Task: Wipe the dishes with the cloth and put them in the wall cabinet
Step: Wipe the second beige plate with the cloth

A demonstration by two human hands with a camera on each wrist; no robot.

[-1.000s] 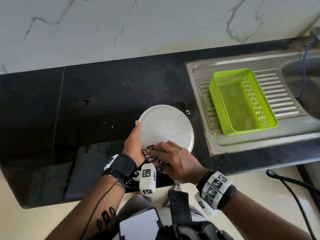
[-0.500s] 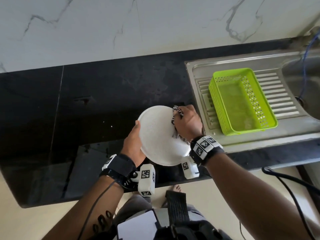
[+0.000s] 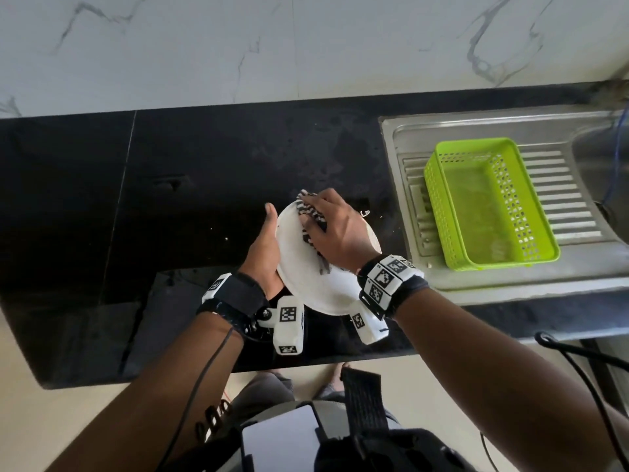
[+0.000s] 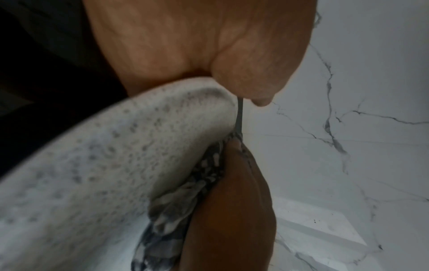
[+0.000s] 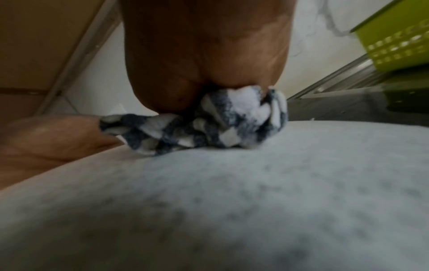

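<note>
A white speckled plate is held tilted above the black counter. My left hand grips its left rim, thumb along the edge; the fingers behind it are hidden. My right hand presses a bunched black-and-white checked cloth against the plate's upper face near the far rim. In the left wrist view the plate fills the lower left with the cloth against it. The right wrist view shows the cloth squeezed under my palm on the plate.
A green perforated basket stands on the steel sink drainboard to the right, and shows again at the right wrist view's upper right as the basket. The marble wall runs behind the counter. A black cable hangs at the lower right.
My right hand carried the cloth from the plate's near edge up to its far right rim, then left along the far rim. The plate turned over from speckled face to plain white side, tilted.
</note>
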